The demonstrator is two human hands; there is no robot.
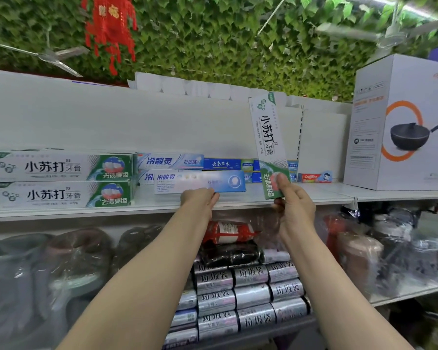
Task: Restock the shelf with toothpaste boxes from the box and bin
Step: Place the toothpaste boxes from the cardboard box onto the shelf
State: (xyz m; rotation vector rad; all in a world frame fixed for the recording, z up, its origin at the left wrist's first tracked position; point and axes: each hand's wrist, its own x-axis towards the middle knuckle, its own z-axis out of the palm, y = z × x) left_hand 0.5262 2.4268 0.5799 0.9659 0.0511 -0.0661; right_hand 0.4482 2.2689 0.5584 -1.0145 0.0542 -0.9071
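My left hand (200,202) grips the lower edge of a pale blue toothpaste box (200,183) that lies lengthwise at the front of the white shelf (321,195). My right hand (292,205) holds a green and white toothpaste box (268,140) upright by its bottom end, in front of the shelf. Two matching green and white boxes (61,181) are stacked at the shelf's left. Behind the pale blue box lie more pale blue boxes (170,161) and dark blue ones (228,164). A small red box (314,177) sits to the right.
A large white carton with a pan picture (400,127) stands at the shelf's right end. Below, the lower shelf holds wrapped dark goods (68,258), a red packet (228,232) and several rolls of bin bags (245,299). Leafy green decoration covers the ceiling.
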